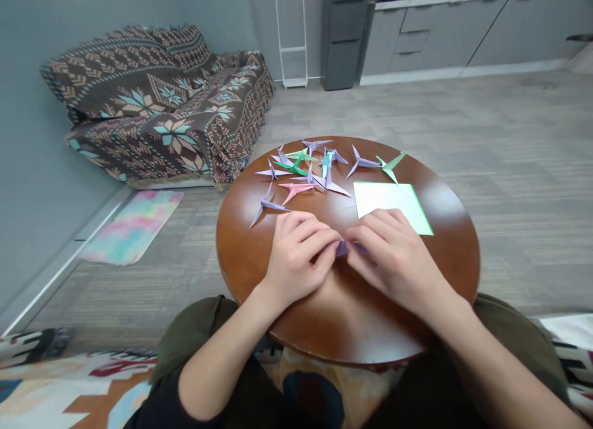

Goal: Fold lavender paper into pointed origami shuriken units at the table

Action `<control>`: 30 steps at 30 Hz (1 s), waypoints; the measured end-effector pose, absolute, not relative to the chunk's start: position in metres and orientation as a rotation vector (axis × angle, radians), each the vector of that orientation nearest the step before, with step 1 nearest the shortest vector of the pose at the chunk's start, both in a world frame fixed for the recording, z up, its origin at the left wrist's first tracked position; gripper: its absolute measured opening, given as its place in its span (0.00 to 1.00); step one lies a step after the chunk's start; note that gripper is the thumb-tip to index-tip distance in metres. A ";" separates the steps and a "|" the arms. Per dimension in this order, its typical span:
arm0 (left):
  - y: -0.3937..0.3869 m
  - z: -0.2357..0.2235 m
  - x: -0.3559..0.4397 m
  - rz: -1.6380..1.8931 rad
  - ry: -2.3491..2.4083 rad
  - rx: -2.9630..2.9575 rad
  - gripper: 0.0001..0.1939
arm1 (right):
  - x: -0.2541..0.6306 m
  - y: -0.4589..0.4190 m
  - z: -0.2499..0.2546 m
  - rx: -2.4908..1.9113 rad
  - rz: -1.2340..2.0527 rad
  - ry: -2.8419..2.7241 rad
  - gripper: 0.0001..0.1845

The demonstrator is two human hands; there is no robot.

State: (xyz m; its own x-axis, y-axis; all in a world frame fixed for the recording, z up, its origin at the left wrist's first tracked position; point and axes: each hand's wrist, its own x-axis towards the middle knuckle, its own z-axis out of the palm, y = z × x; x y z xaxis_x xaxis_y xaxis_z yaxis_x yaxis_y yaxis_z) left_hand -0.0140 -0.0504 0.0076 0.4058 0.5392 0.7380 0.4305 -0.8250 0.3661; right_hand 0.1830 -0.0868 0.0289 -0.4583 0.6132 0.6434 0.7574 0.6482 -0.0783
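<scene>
Both my hands meet over the middle of a round brown wooden table (259,256). My left hand (299,253) and my right hand (393,256) are closed, pinching a small purple folded paper (343,249) between their fingertips; most of it is hidden under my fingers. Just beyond my right hand lies a flat square paper sheet (386,197), white with a green edge. Farther back sit several folded three-pointed paper shapes: purple ones (269,205), a pink one (295,189), green ones (391,165).
A low sofa under a patterned brown blanket (162,102) stands at the back left by the grey wall. A pastel mat (132,225) lies on the floor left of the table. Grey cabinets (440,28) line the far wall. A patterned rug (60,386) lies under me.
</scene>
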 end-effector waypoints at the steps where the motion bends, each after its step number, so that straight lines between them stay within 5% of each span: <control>1: -0.050 0.008 -0.014 1.406 0.872 2.542 0.06 | 0.184 -0.086 0.029 -1.062 -0.293 -2.220 0.09; 30: -0.052 0.007 -0.010 1.426 0.817 2.182 0.06 | 0.187 -0.087 0.030 -1.006 0.052 -2.106 0.07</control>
